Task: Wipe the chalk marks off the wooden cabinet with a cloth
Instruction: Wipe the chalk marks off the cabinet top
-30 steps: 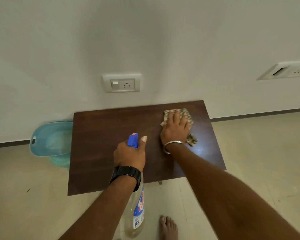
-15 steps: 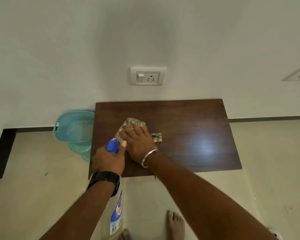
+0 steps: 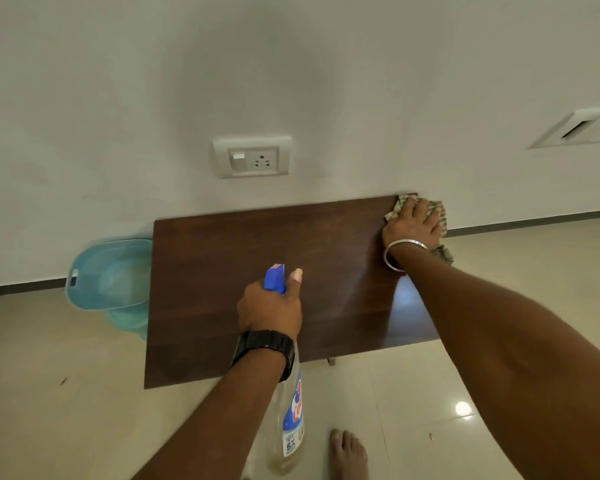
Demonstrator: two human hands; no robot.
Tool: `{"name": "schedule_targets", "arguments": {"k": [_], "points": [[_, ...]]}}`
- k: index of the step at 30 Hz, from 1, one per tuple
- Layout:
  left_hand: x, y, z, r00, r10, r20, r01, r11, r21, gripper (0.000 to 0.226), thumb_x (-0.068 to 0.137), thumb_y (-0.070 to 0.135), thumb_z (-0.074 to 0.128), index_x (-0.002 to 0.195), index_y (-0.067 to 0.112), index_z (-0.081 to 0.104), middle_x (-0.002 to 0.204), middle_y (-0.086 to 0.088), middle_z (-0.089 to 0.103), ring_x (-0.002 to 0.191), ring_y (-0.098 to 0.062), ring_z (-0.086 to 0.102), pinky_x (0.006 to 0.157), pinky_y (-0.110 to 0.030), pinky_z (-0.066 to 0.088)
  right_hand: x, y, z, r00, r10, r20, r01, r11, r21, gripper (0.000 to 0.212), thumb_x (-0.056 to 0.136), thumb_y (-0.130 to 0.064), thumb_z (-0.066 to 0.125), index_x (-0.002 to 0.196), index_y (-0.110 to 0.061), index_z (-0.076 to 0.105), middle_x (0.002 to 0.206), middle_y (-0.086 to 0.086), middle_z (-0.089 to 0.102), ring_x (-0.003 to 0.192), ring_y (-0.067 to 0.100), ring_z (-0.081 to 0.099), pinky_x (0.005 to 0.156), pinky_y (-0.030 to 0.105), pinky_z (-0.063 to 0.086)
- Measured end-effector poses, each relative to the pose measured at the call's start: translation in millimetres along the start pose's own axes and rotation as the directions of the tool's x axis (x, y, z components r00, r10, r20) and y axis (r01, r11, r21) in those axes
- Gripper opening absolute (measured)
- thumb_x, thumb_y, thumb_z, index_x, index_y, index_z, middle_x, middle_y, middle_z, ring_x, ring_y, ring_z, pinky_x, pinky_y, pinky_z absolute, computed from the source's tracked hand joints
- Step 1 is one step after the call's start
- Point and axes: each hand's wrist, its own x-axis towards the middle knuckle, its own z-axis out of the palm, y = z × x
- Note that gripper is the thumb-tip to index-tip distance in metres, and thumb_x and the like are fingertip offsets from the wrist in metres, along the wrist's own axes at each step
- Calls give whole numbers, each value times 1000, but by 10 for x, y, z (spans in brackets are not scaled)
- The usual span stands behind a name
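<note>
Table [image 3: 257, 271]: dark brown wood-grain top, rectangular, far edge against the wall; glossy, with a pale glare patch just to the near side of the right hand [image 3: 411, 225].

On it: one patterned cloth [image 3: 435, 211], at the far right corner, pressed flat under the right hand, its edges spilling past the table's right edge.

Floor [image 3: 49, 393]: pale glossy tiles. On it: a teal plastic tub [image 3: 108, 275], touching the table's left edge, well left of the left hand [image 3: 271, 306].

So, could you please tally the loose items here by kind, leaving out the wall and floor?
Wooden cabinet: 1
Cloth: 1
Spray bottle: 1
Teal plastic tub: 1
Black wristwatch: 1
Metal bangle: 1
Total: 6
</note>
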Motion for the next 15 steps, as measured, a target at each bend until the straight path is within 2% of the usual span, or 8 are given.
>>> {"name": "schedule_targets", "arguments": {"k": [1,3,8,11,15], "points": [[30,-4,-30,1000,-5,-4,5,1000,0,47,86,62,71,80,18,56,85,-15,76,77,-32,77,76,-46,64,-96,-160,41,1000,-23,0,23,1000,0,66,99,-34,34,161,-23,15,170,6,9,155,40,4,123,55,6],[107,-38,-129,1000,-8,-15,8,1000,4,49,86,63,70,81,16,59,85,-14,76,75,-32,77,75,-47,65,-384,-552,178,985,-175,7,175,985,-10,68,97,-33,37,161,-22,18,169,7,13,154,41,9,123,56,8],[307,-240,-559,993,-70,-93,69,997,-22,50,84,65,70,83,17,56,83,-13,75,75,-30,75,73,-44,64,-1391,-1728,520,895,-432,113,435,900,-4,73,90,-33,42,159,-20,25,167,10,18,153,42,12,122,58,8],[420,-421,-880,982,-55,-180,52,998,-21,48,85,62,72,75,19,55,82,-14,74,76,-34,73,73,-42,61,-1976,-2410,726,757,-627,185,642,767,-27,75,91,-33,47,160,-20,23,167,8,16,153,40,7,122,59,6],[543,-747,-1291,954,-74,-289,72,997,-15,47,87,57,73,75,14,61,84,-17,73,81,-42,69,79,-46,60,-2638,-2970,1034,485,-824,293,865,501,-26,63,101,-36,42,160,-23,23,168,4,16,154,40,5,122,57,3]]}}
